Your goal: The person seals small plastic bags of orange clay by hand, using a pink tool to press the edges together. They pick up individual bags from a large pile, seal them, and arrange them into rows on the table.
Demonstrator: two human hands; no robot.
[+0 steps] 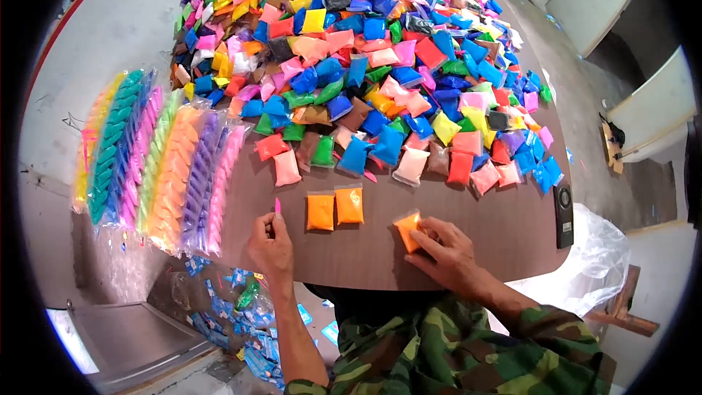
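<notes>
My left hand point(269, 245) rests at the near edge of the brown table point(504, 227) and pinches a small pink stick point(278, 205) that points up. My right hand point(446, 249) lies flat on the table with its fingers on an orange packet point(406, 228). Two more orange packets point(335, 208) lie side by side between my hands, a little farther in. Beyond them spreads a large heap of small coloured packets point(365, 66) in blue, pink, orange, green, yellow and brown.
Strips of bagged packets point(157, 153) in several colours hang over the table's left edge. A black device point(563, 216) lies at the right edge, above a clear plastic bag point(599, 263). Blue packets litter the floor point(241, 322) below.
</notes>
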